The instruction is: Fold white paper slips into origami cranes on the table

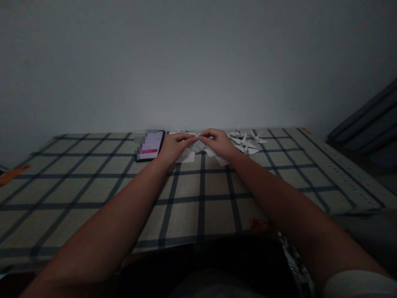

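Note:
Both of my hands meet near the far side of the table and pinch a small white folded paper [197, 145] between thumbs and fingertips. My left hand [174, 145] is closed on its left side, my right hand [217, 143] on its right side. Dim light and the fingers hide the exact folds. White paper pieces [187, 156] lie flat under and around my hands. Just beyond my right wrist sit several white paper cranes [245, 143], wings spread, partly overlapping.
A phone [151, 145] with a lit screen lies left of my left hand. The table wears a checked cloth [186, 198] with orange marks at its corners. A plain wall [198, 66] stands behind it, and dark folded fabric [369, 116] hangs at the right.

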`<state>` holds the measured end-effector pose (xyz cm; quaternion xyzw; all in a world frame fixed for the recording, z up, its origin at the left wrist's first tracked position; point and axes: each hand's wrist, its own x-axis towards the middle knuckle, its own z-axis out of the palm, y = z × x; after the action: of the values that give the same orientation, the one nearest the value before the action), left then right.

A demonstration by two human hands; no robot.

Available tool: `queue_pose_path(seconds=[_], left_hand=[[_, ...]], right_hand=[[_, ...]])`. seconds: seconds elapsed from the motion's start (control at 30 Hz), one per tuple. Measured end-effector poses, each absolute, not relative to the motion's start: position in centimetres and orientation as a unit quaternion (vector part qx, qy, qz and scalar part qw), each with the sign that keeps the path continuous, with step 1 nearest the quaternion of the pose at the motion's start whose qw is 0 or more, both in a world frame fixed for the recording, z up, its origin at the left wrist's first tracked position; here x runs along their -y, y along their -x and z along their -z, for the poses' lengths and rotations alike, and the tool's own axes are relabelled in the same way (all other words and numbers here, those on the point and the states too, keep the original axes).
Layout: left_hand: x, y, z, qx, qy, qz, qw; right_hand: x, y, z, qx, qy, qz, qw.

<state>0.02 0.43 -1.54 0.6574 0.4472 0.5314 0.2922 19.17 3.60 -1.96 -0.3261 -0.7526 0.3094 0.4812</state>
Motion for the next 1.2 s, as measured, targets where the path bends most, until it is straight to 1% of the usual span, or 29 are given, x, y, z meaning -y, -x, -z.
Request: queue_pose_path(seconds=[0.37, 0.63, 0.77, 0.87, 1.03, 1.2], left_hand=[[-0.16, -0.06, 1.24, -0.444, -0.698, -0.504, 0.248], [-0.27, -0.15, 1.41, -0.449, -0.673, -0.51, 0.293], [-0.61, 0.04, 1.66, -0.462, -0.681, -0.462, 0.33], [-0.67, 0.23, 1.7, -0.463, -0.699, -0.438, 0.326], [-0.19, 0.11, 1.37, -0.475, -0.713, -0.421, 0.298], [0.02, -0.17, 1.37, -0.469, -0.699, -0.422, 0.336]], right_hand=[[-3.65, -19.24, 2.08, 0.765, 0.316, -0.299, 0.475], [-3.1, -18.84, 1.61, 0.754, 0.328, -0.31, 0.478], [-3.34, -18.89, 1.68, 0.745, 0.336, -0.305, 0.488], [-3.77, -19.03, 1.97, 0.742, 0.331, -0.31, 0.494], [-3.83, -18.98, 2.13, 0.746, 0.328, -0.338, 0.471], [-3.39, -18.76, 1.94, 0.744, 0.342, -0.327, 0.472]])
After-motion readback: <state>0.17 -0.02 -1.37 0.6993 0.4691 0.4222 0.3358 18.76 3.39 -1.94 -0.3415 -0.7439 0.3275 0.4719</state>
